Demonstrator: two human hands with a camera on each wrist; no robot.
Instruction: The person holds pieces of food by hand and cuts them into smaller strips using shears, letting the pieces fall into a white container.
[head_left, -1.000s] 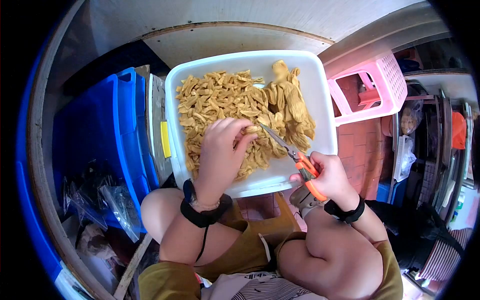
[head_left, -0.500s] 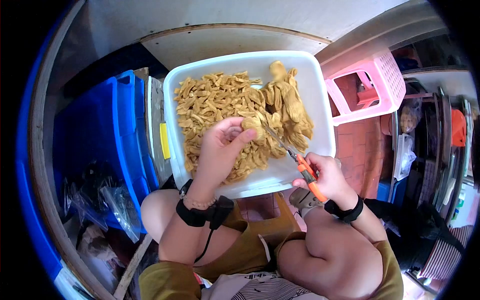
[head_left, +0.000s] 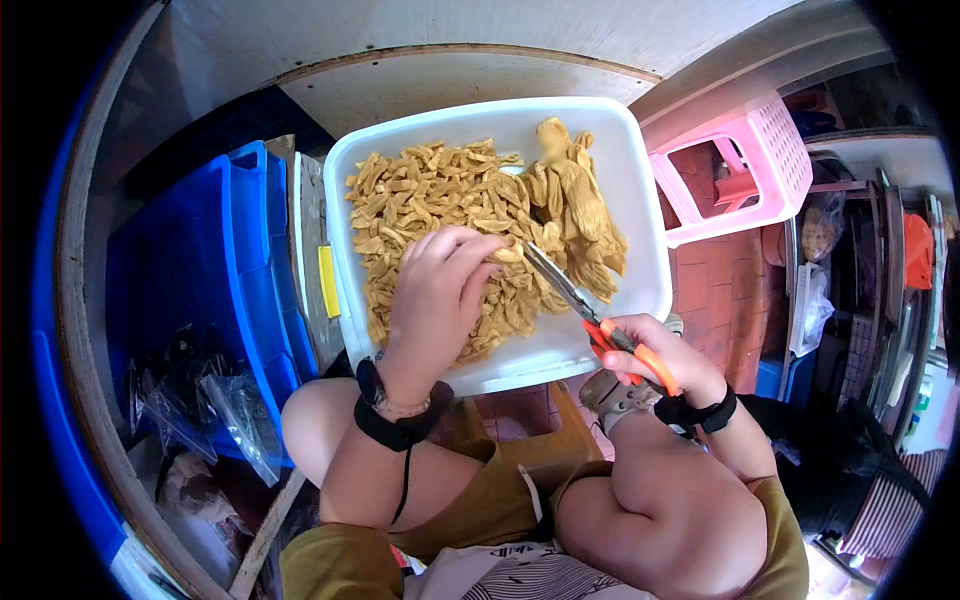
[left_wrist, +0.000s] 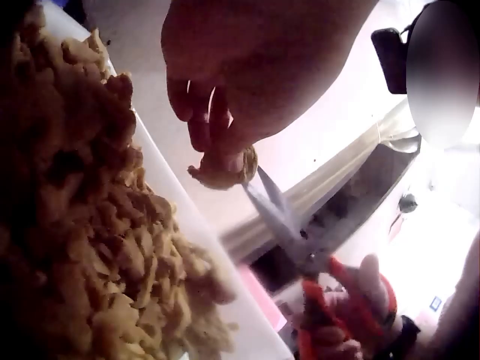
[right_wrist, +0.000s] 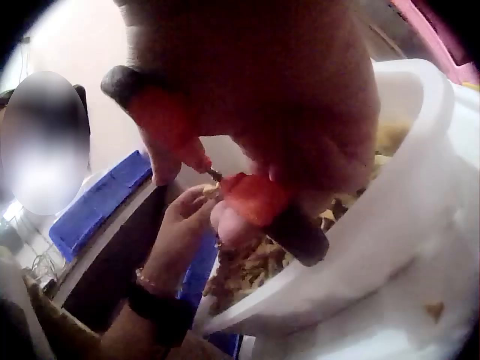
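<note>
1. Tan piece (head_left: 509, 255): pinched by left hand (head_left: 440, 285), above cut pile (head_left: 420, 200).
2. Scissors (head_left: 572, 297): orange handles gripped by right hand (head_left: 668, 358); blades parted, tips just beside piece.
3. White tub (head_left: 647, 200): holds pile, larger pieces (head_left: 583, 215) at right.
4. Pink stool (head_left: 795, 160) right; blue crate (head_left: 180, 250) left.

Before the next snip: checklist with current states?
1. Right grip on scissors: ok, holding the orange handles.
2. Blades apart: ok, left wrist view shows them open.
3. Left grip on tan piece: ok, pinched.
4. Piece between blades: cannot tell; tips are at its end.
5. Left grip clear of blades: cannot tell; they're close.
6. Piece over white tub: ok in head view.
</note>
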